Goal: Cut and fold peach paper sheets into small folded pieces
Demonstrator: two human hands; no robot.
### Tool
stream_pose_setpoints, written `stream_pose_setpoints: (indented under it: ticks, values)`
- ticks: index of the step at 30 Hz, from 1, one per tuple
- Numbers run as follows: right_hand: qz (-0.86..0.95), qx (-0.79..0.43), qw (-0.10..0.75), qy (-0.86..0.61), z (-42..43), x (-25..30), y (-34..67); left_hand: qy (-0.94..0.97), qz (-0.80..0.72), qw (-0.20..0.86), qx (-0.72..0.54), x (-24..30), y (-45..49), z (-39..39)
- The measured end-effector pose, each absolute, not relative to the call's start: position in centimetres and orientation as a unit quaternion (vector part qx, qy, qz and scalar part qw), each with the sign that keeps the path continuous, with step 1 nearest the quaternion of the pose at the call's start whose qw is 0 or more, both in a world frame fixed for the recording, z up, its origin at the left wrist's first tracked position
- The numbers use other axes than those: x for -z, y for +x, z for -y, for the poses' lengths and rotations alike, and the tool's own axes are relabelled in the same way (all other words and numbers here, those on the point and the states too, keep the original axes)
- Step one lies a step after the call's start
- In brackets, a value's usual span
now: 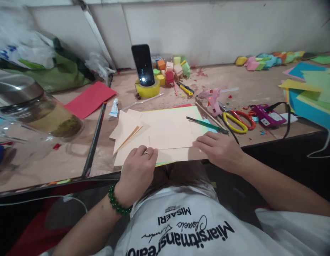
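A pale peach sheet of paper lies on a stack of coloured paper at the table's front edge. At its near left part my left hand, with a ring and a green bead bracelet, has its fingers curled together on the paper edge. My right hand pinches the near right corner, thumb hidden below. Smaller peach paper pieces, one folded, overlap the sheet's left side. Across its right side rests a slim green tool with a dark, narrow end.
A phone stands in a yellow tape roll, beside folded paper blocks. To the right are a pink glue gun, scissors and a purple device. A glass jug and red paper lie left.
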State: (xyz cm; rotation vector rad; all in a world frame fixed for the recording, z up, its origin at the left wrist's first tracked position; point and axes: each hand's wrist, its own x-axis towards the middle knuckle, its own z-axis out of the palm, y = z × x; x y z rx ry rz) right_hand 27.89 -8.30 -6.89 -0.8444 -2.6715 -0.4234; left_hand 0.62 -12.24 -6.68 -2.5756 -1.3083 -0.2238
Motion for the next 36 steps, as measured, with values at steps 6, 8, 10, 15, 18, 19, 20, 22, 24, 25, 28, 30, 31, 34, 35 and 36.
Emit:
stream_pose_setpoints:
  ticks: [6, 8, 10, 15, 18, 19, 20, 22, 24, 25, 28, 30, 31, 34, 35, 36]
  values:
    - [0.978, 0.035, 0.063, -0.196, 6.5, 6.5, 22.8, -0.875, 0.47, 0.117, 0.009, 5.8, 1.9, 11.8]
    - [0.979, 0.028, 0.037, -0.197, 6.4, 6.8, 22.6, -0.875, 0.467, 0.124, 0.009, 5.9, 1.7, 12.0]
    - [0.974, 0.039, 0.042, -0.218, 6.9, 7.2, 23.7, -0.877, 0.463, 0.128, 0.018, 6.1, 1.0, 12.3]
    - [0.936, 0.065, 0.132, -0.32, 8.8, 7.8, 28.7, -0.877, 0.464, 0.116, 0.044, 6.2, -0.2, 12.6]
    - [0.897, 0.084, 0.193, -0.388, 8.7, 7.9, 31.1, -0.875, 0.47, 0.104, 0.05, 5.4, 0.1, 11.8]
    - [0.874, 0.109, 0.212, -0.424, 8.3, 8.0, 31.7, -0.877, 0.468, 0.1, 0.055, 5.0, 0.5, 11.4]
    - [0.847, 0.135, 0.22, -0.465, 7.7, 8.2, 32.2, -0.88, 0.462, 0.095, 0.061, 4.7, 0.9, 10.8]
    - [0.805, 0.174, 0.212, -0.526, 6.2, 8.8, 32.8, -0.892, 0.438, 0.083, 0.074, 4.2, 1.9, 9.5]
    - [0.796, 0.186, 0.187, -0.546, 4.9, 9.6, 33.1, -0.904, 0.418, 0.06, 0.063, 4.2, 2.9, 8.0]
    - [0.798, 0.186, 0.173, -0.546, 4.4, 10.0, 33.1, -0.906, 0.417, 0.051, 0.055, 4.4, 3.3, 7.3]
    - [0.805, 0.184, 0.158, -0.541, 3.9, 10.7, 33.2, -0.909, 0.416, 0.013, 0.016, 4.9, 4.0, 5.7]
    - [0.797, 0.179, 0.18, -0.548, 4.4, 10.8, 33.3, -0.903, 0.43, -0.014, 0.003, 5.1, 4.0, 5.2]
    - [0.792, 0.169, 0.198, -0.553, 4.8, 10.7, 33.4, -0.897, 0.44, -0.031, 0.005, 5.1, 3.9, 5.0]
    - [0.789, 0.1, 0.255, -0.551, 6.5, 10.3, 33.6, -0.878, 0.469, -0.091, 0.036, 5.3, 3.6, 4.7]
    - [0.791, 0.069, 0.272, -0.543, 7.1, 10.2, 33.7, -0.872, 0.475, -0.108, 0.046, 5.4, 3.6, 4.6]
    - [0.793, 0.039, 0.287, -0.536, 7.6, 10.0, 33.7, -0.868, 0.478, -0.121, 0.055, 5.5, 3.5, 4.5]
